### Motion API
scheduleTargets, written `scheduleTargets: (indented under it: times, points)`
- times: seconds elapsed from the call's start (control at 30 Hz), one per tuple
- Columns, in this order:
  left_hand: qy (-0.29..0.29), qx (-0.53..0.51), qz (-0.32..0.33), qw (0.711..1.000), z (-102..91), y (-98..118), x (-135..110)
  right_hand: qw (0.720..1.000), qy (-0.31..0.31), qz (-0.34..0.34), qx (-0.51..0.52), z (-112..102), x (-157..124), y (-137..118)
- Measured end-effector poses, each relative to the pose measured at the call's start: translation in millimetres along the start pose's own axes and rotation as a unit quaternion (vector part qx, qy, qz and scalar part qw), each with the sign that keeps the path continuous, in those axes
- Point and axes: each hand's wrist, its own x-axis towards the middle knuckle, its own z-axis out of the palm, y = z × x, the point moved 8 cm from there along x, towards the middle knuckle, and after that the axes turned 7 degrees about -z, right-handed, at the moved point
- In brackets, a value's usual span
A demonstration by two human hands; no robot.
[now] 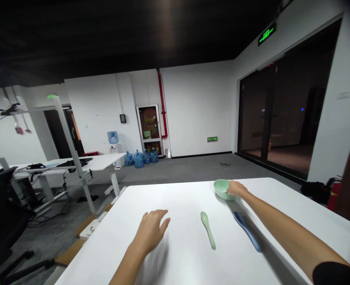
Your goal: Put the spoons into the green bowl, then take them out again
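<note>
A light green bowl [221, 189] sits near the far edge of the white table [177, 261]. My right hand [236, 188] reaches out and grips the bowl's right rim, fingers closed on it. A green spoon [208, 229] lies on the table in front of the bowl, and a blue spoon [246, 230] lies to its right, just beside my right forearm. My left hand [151, 230] rests flat on the table left of the green spoon, fingers stretched out, holding nothing.
Left of the table stand a second white desk [74, 163] with cables and a black office chair [2, 206]. Blue water bottles [141, 158] line the far wall. A dark glass doorway [282, 118] is at the right, a red fire extinguisher [333, 194] beside it.
</note>
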Motion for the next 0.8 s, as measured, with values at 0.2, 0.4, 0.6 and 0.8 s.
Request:
scheduleTargets:
  times: [0.2,0.4,0.6,0.8]
  points:
    - [0.005,0.001,0.002,1.000,-1.0,1,-2,1.000,0.017,-0.005,0.012,-37,-30,-15]
    - [-0.004,0.004,0.009,1.000,-2.5,6,-8,0.996,-0.026,-0.073,0.047,-55,-90,-53]
    - [0.008,0.007,0.019,1.000,-4.1,6,-11,0.979,-0.127,-0.115,0.111,-23,-146,-82]
    - [0.007,0.005,0.026,1.000,-4.0,6,-12,0.973,-0.171,-0.110,0.113,4,-171,-89]
